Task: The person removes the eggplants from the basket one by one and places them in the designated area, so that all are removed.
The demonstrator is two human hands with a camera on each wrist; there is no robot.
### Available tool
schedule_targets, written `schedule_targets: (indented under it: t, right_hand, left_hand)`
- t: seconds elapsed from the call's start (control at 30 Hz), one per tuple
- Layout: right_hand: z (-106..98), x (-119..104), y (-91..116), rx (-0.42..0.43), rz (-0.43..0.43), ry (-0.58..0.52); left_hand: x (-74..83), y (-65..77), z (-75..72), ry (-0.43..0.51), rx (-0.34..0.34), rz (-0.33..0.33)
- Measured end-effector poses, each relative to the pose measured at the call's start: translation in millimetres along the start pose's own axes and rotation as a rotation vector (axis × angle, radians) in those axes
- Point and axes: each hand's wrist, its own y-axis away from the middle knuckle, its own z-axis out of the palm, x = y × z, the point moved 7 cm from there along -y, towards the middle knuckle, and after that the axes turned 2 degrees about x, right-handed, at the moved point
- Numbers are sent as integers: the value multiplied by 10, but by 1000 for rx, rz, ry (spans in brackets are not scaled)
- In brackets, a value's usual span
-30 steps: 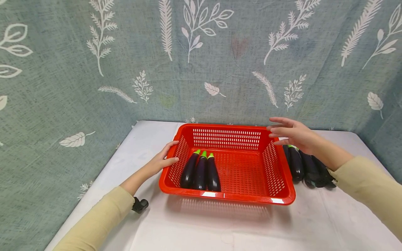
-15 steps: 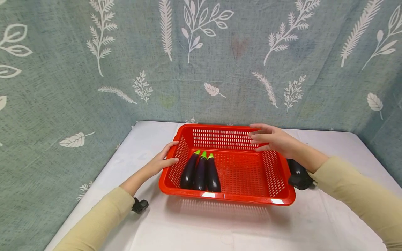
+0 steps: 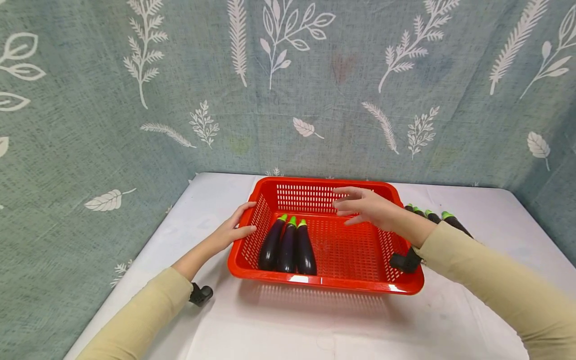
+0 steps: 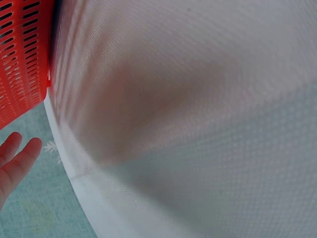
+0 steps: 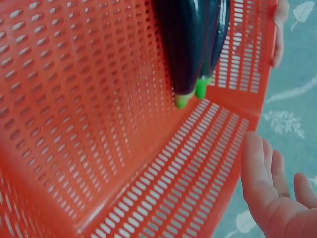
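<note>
My left hand (image 3: pixel 229 230) rests at the left rim of a red plastic basket (image 3: pixel 321 285), thumb and fingertips lying over the edge. Two of its fingers (image 4: pixel 22 163) look straight beside the basket's slotted wall in the left wrist view. Inside the basket, three dark purple eggplants (image 3: pixel 286 248) with bright green caps lie side by side on the left. Above the basket's right half hovers my right hand (image 3: pixel 369 207), fingers apart and loosely bent, with nothing held. The right wrist view shows that hand's fingers (image 5: pixel 255 163) near the rim, away from the eggplants.
More eggplants (image 3: pixel 454 221) lie on the white tablecloth (image 3: pixel 351 330) right of the basket, partly hidden by my right forearm and sleeve (image 3: pixel 486 285). A grey-green curtain (image 3: pixel 288 125) with white leaf prints hangs behind and at the sides.
My right hand has moved left, from above the basket's right rim to over its inside. The green caps of the eggplants on the right now show. The left hand stays put.
</note>
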Motion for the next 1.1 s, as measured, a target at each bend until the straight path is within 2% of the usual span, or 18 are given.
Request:
schedule_targets:
  t: [0.33,0.57,1.1]
  right_hand:
    - [208,96,-147,18,31,-60]
    - [337,179,-263,22,50,-119]
    - [527,387,-444,40,129,-123]
  left_hand:
    - [25,-12,-1,-3,0,34]
    - [17,-6,-5,4,6,14]
    - [21,-1,4,-3,6,13]
